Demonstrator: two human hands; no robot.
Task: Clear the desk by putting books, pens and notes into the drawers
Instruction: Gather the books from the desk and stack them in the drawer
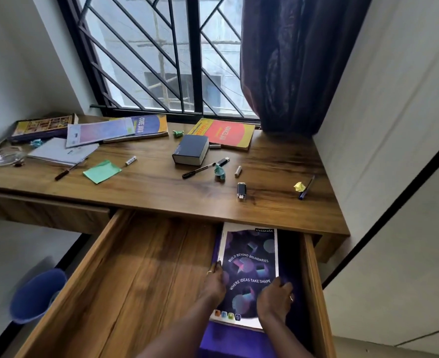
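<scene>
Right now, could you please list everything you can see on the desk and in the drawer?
Large books: three, purple-and-yellow or red-and-yellow covers, back of desk.
Thick book: one, black, desk centre.
Notebooks: two at least, pale, desk left.
Pens: about four, dark or blue, scattered.
Sticky notes: one pad, green, left of centre.
Crumpled notes: four, yellow, green and teal, scattered.
USB sticks: two, black, right of centre.
Glass dish: one, clear, far left.
Open drawer: one, wooden, below desk.
Classmate notebook: one, purple, drawer's right side, atop something purple.
Bin: one, blue, floor.
Curtain: one, dark purple, window right.
Left hand, right hand: both on the Classmate notebook.
</scene>
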